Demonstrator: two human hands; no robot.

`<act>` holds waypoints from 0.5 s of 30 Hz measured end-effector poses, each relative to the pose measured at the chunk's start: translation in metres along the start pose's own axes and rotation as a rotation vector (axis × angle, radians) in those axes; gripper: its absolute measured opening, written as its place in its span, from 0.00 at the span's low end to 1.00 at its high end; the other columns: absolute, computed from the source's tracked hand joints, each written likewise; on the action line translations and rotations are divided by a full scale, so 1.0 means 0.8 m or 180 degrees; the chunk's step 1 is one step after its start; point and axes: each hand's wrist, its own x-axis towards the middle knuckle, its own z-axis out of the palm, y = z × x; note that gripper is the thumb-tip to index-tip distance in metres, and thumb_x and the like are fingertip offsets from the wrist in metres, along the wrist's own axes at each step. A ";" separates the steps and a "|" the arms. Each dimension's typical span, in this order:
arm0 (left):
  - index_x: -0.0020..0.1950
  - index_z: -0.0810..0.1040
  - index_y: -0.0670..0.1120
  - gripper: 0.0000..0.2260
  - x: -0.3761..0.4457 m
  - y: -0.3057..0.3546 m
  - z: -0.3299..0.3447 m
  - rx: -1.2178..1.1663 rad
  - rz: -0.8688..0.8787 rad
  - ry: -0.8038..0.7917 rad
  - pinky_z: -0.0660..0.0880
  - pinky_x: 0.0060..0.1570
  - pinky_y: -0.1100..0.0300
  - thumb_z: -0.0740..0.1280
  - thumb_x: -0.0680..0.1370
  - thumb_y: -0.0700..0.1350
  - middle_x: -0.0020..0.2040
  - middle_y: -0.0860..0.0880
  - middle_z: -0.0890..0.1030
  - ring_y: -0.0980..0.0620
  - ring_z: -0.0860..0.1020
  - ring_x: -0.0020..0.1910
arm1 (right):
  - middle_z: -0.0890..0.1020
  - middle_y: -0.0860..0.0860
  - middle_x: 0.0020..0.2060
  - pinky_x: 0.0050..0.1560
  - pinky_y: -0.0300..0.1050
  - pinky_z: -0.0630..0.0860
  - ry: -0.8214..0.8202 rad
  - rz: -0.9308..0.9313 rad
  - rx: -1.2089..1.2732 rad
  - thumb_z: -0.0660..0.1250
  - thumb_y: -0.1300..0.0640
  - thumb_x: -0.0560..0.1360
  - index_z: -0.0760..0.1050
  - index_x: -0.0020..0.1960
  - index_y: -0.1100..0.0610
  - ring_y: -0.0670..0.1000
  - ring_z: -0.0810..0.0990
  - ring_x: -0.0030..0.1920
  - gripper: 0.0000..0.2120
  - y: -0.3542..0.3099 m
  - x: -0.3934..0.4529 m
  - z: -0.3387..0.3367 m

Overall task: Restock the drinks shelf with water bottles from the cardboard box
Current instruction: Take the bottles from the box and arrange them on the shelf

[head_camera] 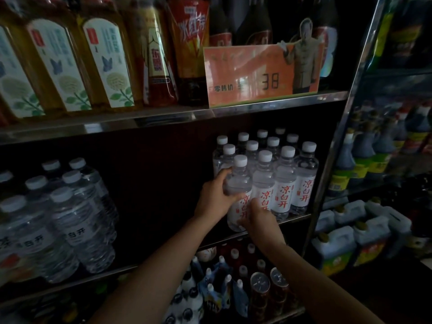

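at frame centre, the left hand [214, 198] and right hand [259, 217] both grasp a water bottle [239, 190], steadying it at the front of the row [284, 181].

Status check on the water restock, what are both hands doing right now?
Left hand grips the front water bottle at its shoulder; right hand holds its base. Bottle at shelf edge, beside the stocked row. Nothing blocking.

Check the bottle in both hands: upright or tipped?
Roughly upright. The bottle has its white cap on top, label vertical, base at the shelf edge, matching the row beside it. Left hand and right hand grip it.
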 end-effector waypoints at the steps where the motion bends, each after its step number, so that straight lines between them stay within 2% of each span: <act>1: 0.65 0.71 0.57 0.30 -0.001 0.000 0.001 -0.0026 -0.0003 0.0018 0.79 0.52 0.53 0.78 0.66 0.49 0.56 0.52 0.81 0.53 0.81 0.52 | 0.81 0.55 0.45 0.44 0.54 0.78 0.0003 0.0008 0.0019 0.69 0.57 0.73 0.63 0.52 0.53 0.56 0.80 0.45 0.15 0.001 0.000 0.001; 6: 0.70 0.70 0.54 0.33 -0.009 0.014 0.001 -0.0375 -0.0353 -0.0040 0.76 0.58 0.58 0.77 0.68 0.40 0.59 0.54 0.78 0.53 0.79 0.57 | 0.79 0.52 0.42 0.41 0.47 0.77 -0.0076 0.0134 0.0192 0.67 0.62 0.72 0.64 0.52 0.54 0.54 0.80 0.44 0.14 -0.001 -0.003 -0.002; 9: 0.75 0.62 0.54 0.36 -0.018 0.026 -0.009 -0.0458 -0.0547 -0.0256 0.73 0.63 0.55 0.74 0.71 0.39 0.68 0.51 0.72 0.50 0.74 0.65 | 0.78 0.50 0.41 0.40 0.40 0.76 -0.0327 0.0292 0.0472 0.71 0.60 0.71 0.69 0.55 0.56 0.51 0.80 0.44 0.16 0.001 -0.014 -0.014; 11: 0.76 0.59 0.53 0.34 -0.029 0.031 -0.019 -0.0346 -0.0611 -0.0259 0.70 0.63 0.60 0.71 0.74 0.38 0.70 0.51 0.70 0.50 0.71 0.68 | 0.80 0.50 0.41 0.45 0.40 0.77 -0.0466 0.0345 0.0585 0.72 0.59 0.71 0.71 0.61 0.55 0.49 0.80 0.44 0.20 0.003 -0.026 -0.024; 13: 0.76 0.60 0.50 0.31 -0.046 0.034 -0.031 -0.0087 -0.0731 -0.0192 0.68 0.63 0.59 0.68 0.76 0.40 0.71 0.48 0.69 0.49 0.69 0.69 | 0.83 0.51 0.47 0.52 0.42 0.77 -0.0519 0.0384 0.0624 0.74 0.57 0.70 0.71 0.67 0.54 0.49 0.81 0.49 0.26 0.003 -0.041 -0.034; 15: 0.75 0.62 0.48 0.28 -0.066 0.031 -0.040 0.0082 -0.0896 -0.0209 0.68 0.65 0.57 0.68 0.77 0.42 0.71 0.45 0.69 0.47 0.69 0.69 | 0.83 0.51 0.52 0.55 0.41 0.75 -0.0504 0.0389 0.0660 0.75 0.55 0.70 0.72 0.66 0.55 0.49 0.80 0.54 0.26 -0.002 -0.062 -0.047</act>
